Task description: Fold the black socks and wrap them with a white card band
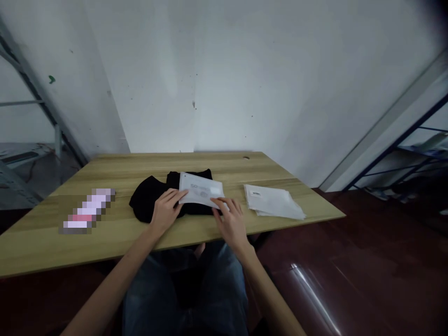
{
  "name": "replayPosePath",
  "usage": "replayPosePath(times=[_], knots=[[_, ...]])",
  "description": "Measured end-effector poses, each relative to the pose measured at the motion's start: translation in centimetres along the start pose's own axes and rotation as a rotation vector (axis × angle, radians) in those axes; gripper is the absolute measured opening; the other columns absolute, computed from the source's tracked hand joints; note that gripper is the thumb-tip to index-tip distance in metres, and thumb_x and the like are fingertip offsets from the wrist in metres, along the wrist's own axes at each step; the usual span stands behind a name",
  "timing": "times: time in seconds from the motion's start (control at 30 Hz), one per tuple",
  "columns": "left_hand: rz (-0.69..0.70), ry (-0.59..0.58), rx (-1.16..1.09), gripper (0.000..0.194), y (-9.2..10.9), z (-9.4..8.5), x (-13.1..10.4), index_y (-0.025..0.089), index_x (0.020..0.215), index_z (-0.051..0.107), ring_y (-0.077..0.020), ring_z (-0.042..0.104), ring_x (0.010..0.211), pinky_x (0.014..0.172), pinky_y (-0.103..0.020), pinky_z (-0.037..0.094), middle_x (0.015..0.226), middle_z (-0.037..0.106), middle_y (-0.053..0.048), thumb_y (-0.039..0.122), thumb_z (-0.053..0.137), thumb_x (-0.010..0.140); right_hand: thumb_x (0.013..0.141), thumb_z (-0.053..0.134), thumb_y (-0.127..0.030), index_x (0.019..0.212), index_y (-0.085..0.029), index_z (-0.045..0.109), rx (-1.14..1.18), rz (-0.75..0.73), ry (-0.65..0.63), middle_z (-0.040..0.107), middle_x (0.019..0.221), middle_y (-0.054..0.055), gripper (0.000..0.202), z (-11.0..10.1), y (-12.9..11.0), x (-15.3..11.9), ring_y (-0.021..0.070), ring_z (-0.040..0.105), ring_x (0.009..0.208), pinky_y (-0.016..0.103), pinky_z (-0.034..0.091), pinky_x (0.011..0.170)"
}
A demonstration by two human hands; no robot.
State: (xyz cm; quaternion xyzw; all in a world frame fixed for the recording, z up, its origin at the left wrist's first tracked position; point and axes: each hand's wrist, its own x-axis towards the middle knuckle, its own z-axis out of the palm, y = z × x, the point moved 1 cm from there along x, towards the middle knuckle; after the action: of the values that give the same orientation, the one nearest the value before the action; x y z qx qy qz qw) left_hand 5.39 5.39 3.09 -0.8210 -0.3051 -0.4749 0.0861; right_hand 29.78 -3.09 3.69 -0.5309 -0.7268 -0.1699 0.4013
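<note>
A flat, whitish plastic bag (201, 184) with grey print lies tilted over a black cloth item (149, 200), perhaps a folded garment. My left hand (166, 211) pinches the bag's lower left edge, thumb on top and fingers closed. At the lower right corner, my right hand (231, 219) grips the same bag between thumb and fingers. The bag covers the middle of the black cloth, so its full shape is hidden. To the right of my right hand is a stack of similar whitish bags (275, 201), the top one bearing a small label.
A blurred-out, phone-like object (87, 211) lies on the left of the wooden table (119, 242). The table's far edge meets a pale wall (224, 84). A metal frame (58, 135) stands at left, and a blue-framed shelf (395, 140) at right.
</note>
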Motion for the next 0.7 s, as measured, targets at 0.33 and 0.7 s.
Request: replayPosePath(times=[0.33, 0.7], knots=[[-0.18, -0.105, 0.055, 0.041, -1.9, -1.8, -1.4, 0.027, 0.144, 0.065, -0.0299, 0.065, 0.127, 0.106, -0.05, 0.057, 0.136, 0.072, -0.009, 0.029, 0.058, 0.104, 0.102, 0.053, -0.019, 0.11, -0.026, 0.076, 0.101, 0.165, -0.052, 0.073, 0.108, 0.007, 0.026, -0.3, 4.3, 1.4, 0.0241, 0.07, 0.1, 0.036, 0.055, 0.088], [0.11, 0.275, 0.162, 0.053, 6.5, -3.1, -0.5, 0.03, 0.134, 0.06, -0.0272, 0.074, 0.109, 0.119, -0.063, 0.044, 0.12, 0.074, -0.007, 0.035, 0.085, 0.087, 0.084, 0.055, -0.009, 0.107, -0.026, 0.082, 0.087, 0.274, 0.036, 0.079, 0.108, 0.003, 0.039, 0.4, 3.0, 1.7, 0.0229, 0.074, 0.094, 0.033, 0.056, 0.081]])
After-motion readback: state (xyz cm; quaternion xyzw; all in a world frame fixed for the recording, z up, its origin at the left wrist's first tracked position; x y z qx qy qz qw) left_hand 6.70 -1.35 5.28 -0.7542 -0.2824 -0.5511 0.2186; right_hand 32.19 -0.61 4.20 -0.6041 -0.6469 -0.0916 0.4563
